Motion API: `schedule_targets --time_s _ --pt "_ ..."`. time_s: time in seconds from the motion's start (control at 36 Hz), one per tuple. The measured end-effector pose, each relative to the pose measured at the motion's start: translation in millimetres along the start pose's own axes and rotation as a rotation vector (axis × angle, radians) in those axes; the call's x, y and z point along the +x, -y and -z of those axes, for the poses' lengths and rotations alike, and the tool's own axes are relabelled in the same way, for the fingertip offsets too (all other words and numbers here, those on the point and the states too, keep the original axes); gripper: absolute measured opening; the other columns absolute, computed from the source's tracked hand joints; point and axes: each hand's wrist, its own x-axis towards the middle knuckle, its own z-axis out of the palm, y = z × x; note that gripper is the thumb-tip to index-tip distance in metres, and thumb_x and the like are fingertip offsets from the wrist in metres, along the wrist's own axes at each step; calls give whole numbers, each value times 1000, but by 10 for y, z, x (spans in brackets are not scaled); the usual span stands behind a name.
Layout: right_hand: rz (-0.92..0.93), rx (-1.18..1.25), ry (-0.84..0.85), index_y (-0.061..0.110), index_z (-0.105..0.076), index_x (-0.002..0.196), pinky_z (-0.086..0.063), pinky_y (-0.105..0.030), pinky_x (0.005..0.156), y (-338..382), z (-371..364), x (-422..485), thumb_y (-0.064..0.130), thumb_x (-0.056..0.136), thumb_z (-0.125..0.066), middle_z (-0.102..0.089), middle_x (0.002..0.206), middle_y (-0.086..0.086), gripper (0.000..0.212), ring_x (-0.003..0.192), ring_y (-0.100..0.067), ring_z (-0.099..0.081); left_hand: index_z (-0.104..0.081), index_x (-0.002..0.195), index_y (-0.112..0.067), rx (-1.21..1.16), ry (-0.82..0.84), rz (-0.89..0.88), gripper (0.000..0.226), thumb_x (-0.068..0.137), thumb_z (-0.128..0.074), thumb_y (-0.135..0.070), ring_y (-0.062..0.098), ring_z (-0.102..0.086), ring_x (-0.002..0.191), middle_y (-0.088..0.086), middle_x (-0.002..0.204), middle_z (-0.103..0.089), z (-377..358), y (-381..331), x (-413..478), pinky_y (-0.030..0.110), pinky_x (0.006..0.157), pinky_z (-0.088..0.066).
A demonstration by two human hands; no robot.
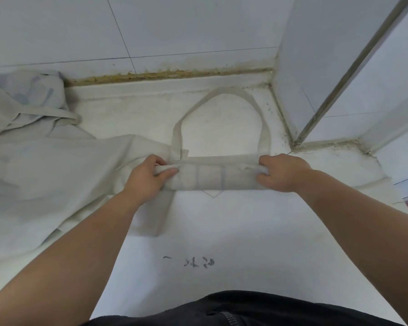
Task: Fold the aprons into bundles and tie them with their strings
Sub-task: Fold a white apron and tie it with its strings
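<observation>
Two hands on rolled apron: my left hand grips its left end, right hand its right end, fingers curled around, forearms extended.

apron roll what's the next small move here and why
Probably roll one more turn toward the wall: the left hand and right hand grip the ends of the roll, and a flat strip with the neck loop lies unrolled beyond it.

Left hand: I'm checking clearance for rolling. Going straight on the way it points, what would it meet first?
The left hand grips the rolled apron, so that comes first; past it, probably the neck loop lying flat.
</observation>
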Motion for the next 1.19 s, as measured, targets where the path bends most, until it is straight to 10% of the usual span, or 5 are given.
schedule_targets --time_s 0.56,0.67,0.78,1.03,1.19 --pt "58 -58 -158 32 -42 136 -11 -39 113 77 -367 113 58 92 -34 -42 139 3 51 127 -20 -40 -67 117 -14 504 -21 -356 48 73 -61 4 40 -49 113 16 122 -57 -218 63 85 44 93 -37" --pt "107 -70 -20 31 -33 139 0 -42 116 58 -308 73 75 75 -48 -32 145 4 79 135 -18 -30 -66 118 -7 494 58 -463 48 86 -45 -36 35 -62 106 11 116 -66 -234 64 -3 47 90 -48" --pt "138 -106 -101 29 -50 130 -5 -41 116 57 -229 63 68 85 -39 -54 129 6 61 123 -18 -47 -43 141 -19 674 250 -399 95 67 -38 -78 21 -43 128 -2 140 -45 -170 -16 -60 36 107 -30" --pt "46 -73 -24 18 -54 80 -34 -31 64 73 85 66 75 83 -33 -52 69 3 61 73 -21 -52 -52 74 -15 345 336 -185 44 92 -47 -54 19 -53 76 -2 69 -52 62 -202 112 26 60 -34" --pt "32 -278 -199 21 -47 124 -31 -38 92 234 -110 132 50 98 -30 -56 115 -5 42 107 -27 -50 -38 136 -26 1053 113 -368 39 100 -29 -38 26 -37 129 4 141 -42 -140 -310 68 40 98 -28"
